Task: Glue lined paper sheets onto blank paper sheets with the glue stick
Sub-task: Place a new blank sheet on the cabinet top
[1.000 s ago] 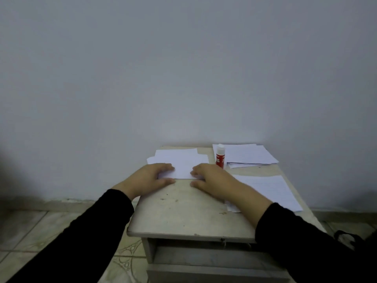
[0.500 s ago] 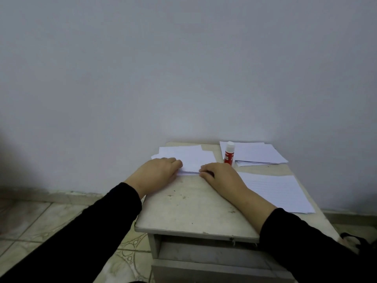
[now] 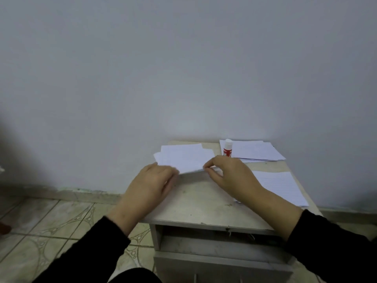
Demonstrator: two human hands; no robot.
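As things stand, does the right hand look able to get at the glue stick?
Probably yes: the glue stick stands upright just beyond the right hand, nothing between them. The hand would first have to release the paper sheet it pinches.

Bare tabletop (image 3: 195,203) between paper stacks; upright glue stick (image 3: 227,148) perhaps blocking rear-right.

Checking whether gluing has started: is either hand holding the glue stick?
No. The glue stick stands upright on the table, beyond the right hand, untouched.
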